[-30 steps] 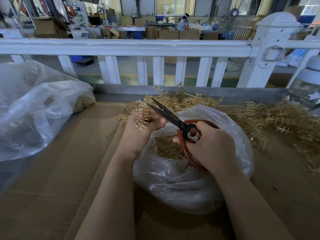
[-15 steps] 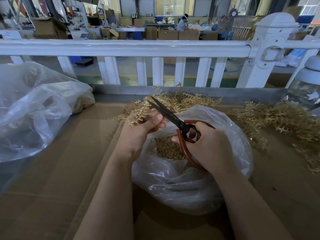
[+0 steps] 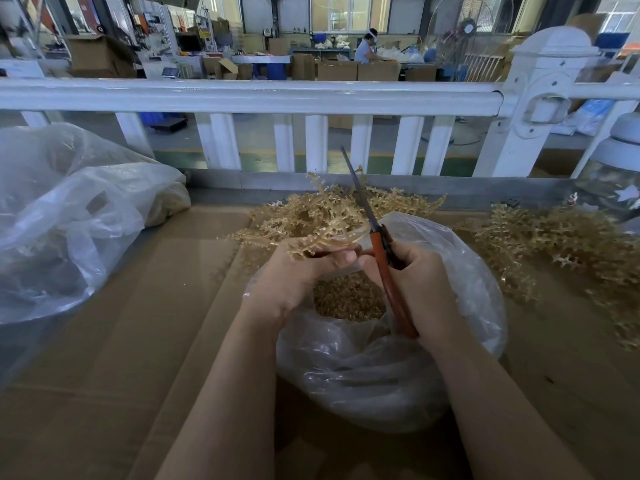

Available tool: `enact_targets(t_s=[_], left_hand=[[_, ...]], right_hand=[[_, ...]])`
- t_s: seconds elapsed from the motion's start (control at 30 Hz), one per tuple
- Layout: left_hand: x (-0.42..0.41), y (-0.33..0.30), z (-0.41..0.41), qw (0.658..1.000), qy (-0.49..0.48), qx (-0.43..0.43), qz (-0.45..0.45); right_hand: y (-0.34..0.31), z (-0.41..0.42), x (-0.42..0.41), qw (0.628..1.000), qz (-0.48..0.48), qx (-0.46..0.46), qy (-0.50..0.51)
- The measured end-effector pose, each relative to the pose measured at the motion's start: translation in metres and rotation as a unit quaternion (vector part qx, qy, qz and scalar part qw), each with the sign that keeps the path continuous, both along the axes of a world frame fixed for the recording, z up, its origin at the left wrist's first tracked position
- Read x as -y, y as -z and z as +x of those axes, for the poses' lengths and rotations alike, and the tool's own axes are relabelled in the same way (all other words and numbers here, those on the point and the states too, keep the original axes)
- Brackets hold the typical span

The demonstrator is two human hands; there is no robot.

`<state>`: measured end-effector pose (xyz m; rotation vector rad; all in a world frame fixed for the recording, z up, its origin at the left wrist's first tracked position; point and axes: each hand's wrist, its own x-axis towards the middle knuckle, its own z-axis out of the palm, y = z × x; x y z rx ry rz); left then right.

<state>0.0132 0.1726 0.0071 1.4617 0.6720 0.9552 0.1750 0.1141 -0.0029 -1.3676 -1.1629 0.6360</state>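
Right hand (image 3: 419,282) is clamped round the red handles of the scissors (image 3: 379,251). A second ago the blades were gaping at the sprig; now they're snapped together and swung up toward the railing (image 3: 242,95). Left hand (image 3: 294,275) pinches a gold sprig (image 3: 311,237) just over the open bag (image 3: 381,375) of clippings on the desk (image 3: 138,341), so I'd guess that snip's done and the next cut is being lined up.
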Motion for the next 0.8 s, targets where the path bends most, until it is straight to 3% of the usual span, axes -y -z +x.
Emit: enact_targets(t_s=[0.17,0.37,0.67,0.8], left_hand=[[-0.002,0.000,-0.004,0.999,0.043,-0.005,0.010],[0.001,-0.009,-0.013,0.989,0.096,0.021,-0.112],[0.001,-0.007,-0.006,0.983,0.008,0.050,-0.175],[-0.002,-0.007,-0.002,0.985,-0.019,0.090,-0.149]], right_hand=[[-0.003,0.001,0.002,1.000,-0.008,-0.004,-0.019],[-0.005,0.003,0.003,1.000,-0.012,-0.001,-0.022],[-0.004,0.003,0.003,0.998,-0.016,0.050,-0.041],[0.000,0.002,0.002,0.996,-0.019,0.084,-0.023]])
